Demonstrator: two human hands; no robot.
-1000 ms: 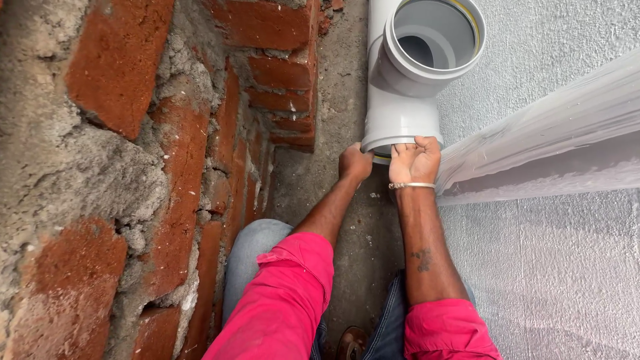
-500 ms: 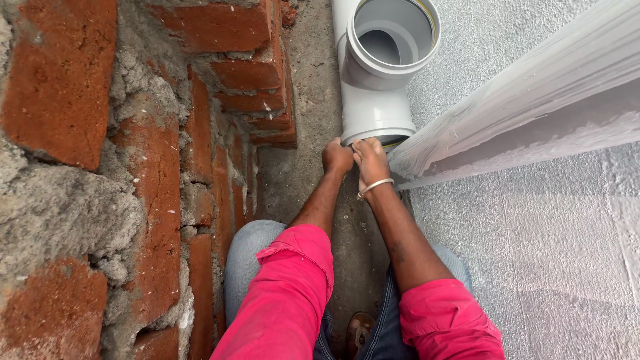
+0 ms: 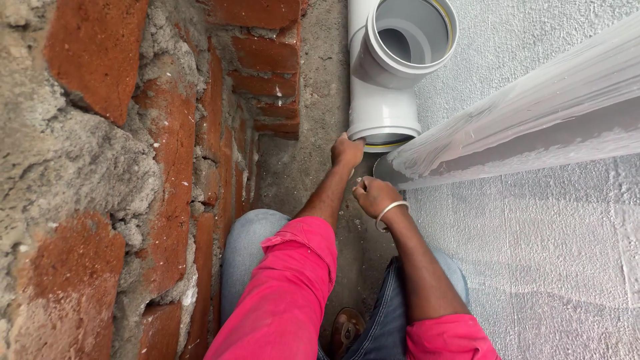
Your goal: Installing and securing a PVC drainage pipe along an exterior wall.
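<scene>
A white plastic tee pipe fitting stands upright in the corner, its wide side mouth facing up toward me. My left hand grips the left of the fitting's bottom collar with curled fingers. My right hand, with a metal bangle on the wrist, sits lower, its fingers closed against the grey pipe that comes out under the collar. A white ledge partly hides that pipe. Both arms wear pink sleeves.
A rough red brick wall with grey mortar runs along the left. A white textured wall with a jutting white ledge is on the right. Between them lie a narrow concrete floor strip, my jeans-clad knees and a brown sandal.
My right hand has dropped from the fitting's bottom collar to the pipe just below it. The left hand stays at the collar. The camera has shifted closer.
</scene>
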